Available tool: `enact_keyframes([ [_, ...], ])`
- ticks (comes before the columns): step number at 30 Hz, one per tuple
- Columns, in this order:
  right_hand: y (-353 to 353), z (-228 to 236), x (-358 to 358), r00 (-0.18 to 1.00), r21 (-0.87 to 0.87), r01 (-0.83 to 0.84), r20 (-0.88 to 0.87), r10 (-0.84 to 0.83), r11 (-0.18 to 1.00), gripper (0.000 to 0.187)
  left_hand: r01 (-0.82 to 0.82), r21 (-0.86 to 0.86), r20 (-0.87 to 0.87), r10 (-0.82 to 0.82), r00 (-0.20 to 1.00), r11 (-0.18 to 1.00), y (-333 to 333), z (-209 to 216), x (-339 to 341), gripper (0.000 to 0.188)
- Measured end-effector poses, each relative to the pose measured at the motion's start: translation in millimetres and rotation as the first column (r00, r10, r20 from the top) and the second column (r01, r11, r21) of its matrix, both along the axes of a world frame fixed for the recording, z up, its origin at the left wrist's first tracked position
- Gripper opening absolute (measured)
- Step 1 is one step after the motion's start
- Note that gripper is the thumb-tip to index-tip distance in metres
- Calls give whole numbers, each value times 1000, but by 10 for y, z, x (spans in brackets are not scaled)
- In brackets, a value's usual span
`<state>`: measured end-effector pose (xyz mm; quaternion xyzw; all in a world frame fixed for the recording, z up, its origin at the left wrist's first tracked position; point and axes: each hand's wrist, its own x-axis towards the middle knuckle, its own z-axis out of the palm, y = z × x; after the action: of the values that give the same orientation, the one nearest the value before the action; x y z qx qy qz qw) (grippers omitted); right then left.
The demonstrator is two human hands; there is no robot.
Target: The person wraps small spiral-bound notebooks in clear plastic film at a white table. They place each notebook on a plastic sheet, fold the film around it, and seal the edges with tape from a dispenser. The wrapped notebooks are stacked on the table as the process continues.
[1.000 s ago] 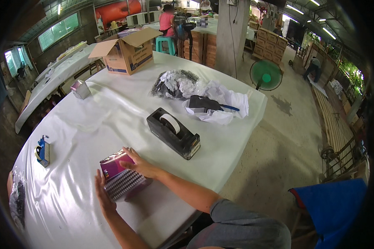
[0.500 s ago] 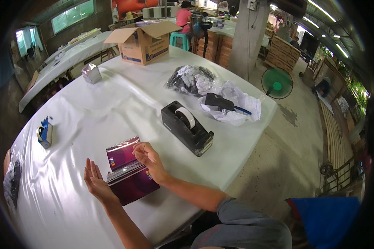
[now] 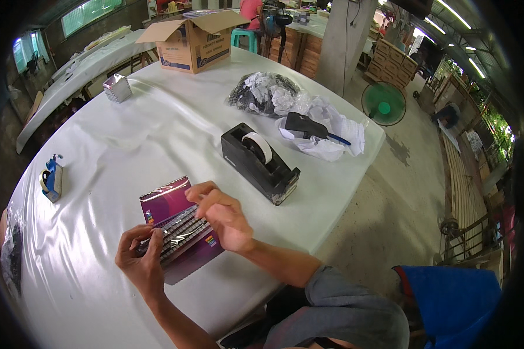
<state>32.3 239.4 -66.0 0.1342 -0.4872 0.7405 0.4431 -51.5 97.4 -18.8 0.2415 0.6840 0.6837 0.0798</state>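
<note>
Purple, plastic-wrapped packets (image 3: 166, 200) with a small coloured stripe mark lie on the white-covered table before me. A shiny strip of many thin ribbed edges (image 3: 183, 234) runs slantwise across them. My left hand (image 3: 141, 256) is closed, thumb and fingers pinching the strip's left end. Over the strip's upper right end, my right hand (image 3: 224, 218) has its fingers curled together and slightly blurred. Anything between those fingertips is too small to tell. A purple part (image 3: 195, 253) with a jagged lower edge shows below the strip.
A black tape dispenser (image 3: 259, 166) stands right of my hands, a small blue one (image 3: 52, 180) far left. Behind are an open carton (image 3: 195, 46), a silvery block (image 3: 117, 88), and crumpled white plastic (image 3: 326, 148) under a black handled tool (image 3: 305, 126). A green fan (image 3: 384, 107) stands beyond.
My left hand has gone from open beside the packets to pinching the ribbed strip, which now sits raised and tilted. The right hand has shifted slightly up and right. The view has tipped downward.
</note>
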Motion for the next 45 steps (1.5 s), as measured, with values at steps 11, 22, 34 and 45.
enact_keyframes([
  [11, 88, 148, 19, 868, 629, -177, 462, -182, 757, 77, -158, 35, 17, 157, 987, 987, -213, 4, -181, 16],
  [22, 357, 17, -112, 844, -56, 157, 526, -104, 986, 76, -220, 44, 29, 219, 975, 975, 25, -285, -380, 49],
  [34, 286, -577, -471, 511, 661, 127, 596, -620, 739, 124, -60, -117, 235, 86, 968, 991, 316, -948, -487, 71],
  [45, 402, 251, -993, 425, 814, 192, 434, -794, 548, 76, -34, -339, -167, -24, 986, 940, 383, -965, -444, 83],
])
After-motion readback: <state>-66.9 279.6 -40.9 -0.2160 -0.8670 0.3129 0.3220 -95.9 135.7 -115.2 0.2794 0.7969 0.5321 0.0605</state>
